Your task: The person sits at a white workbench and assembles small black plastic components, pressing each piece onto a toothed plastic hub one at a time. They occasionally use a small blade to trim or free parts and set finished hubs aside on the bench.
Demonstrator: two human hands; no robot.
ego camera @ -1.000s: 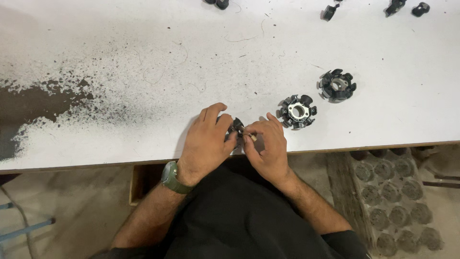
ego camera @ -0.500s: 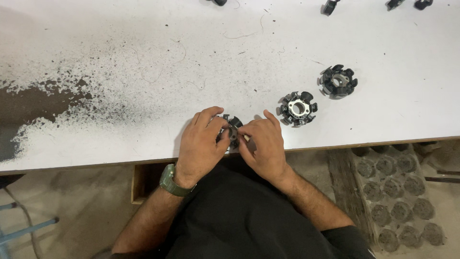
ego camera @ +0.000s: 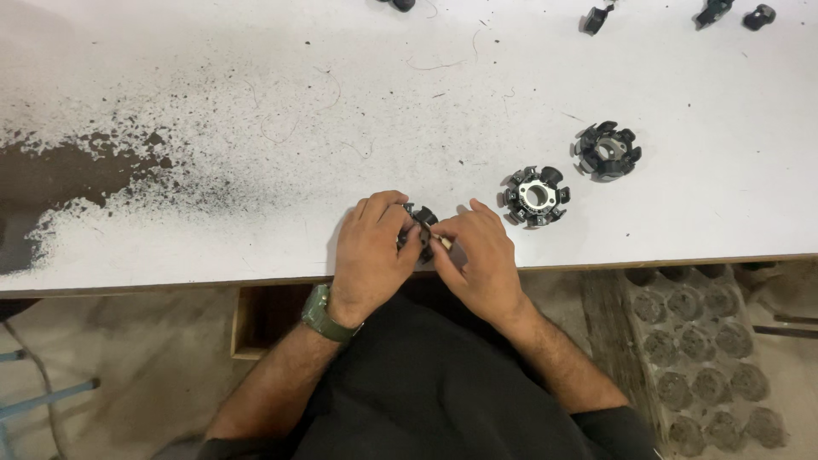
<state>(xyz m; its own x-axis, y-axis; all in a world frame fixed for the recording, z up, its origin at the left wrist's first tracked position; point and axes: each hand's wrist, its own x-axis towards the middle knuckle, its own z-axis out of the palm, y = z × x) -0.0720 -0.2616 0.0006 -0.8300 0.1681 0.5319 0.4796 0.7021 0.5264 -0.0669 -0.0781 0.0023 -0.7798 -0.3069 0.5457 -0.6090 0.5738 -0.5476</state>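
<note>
White worn table (ego camera: 256, 102) (black-speckled); left hand (ego camera: 371, 255), right hand (ego camera: 481, 260) both gripping black toothed ring (ego camera: 417, 228).

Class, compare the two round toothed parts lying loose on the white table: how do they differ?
The nearer part shows a pale, silvery centre ring; the farther part looks black all over. The nearer part lies close to the right hand and the table edge; the farther part sits further back and right. Both are round, toothed, with a central hole.

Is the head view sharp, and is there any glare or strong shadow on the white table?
Head view: light is even and soft, no glare on the white table; both hands, left and right, cast only faint shadows; the two round black parts look sharp; the small part between the fingers is mostly hidden.
</note>
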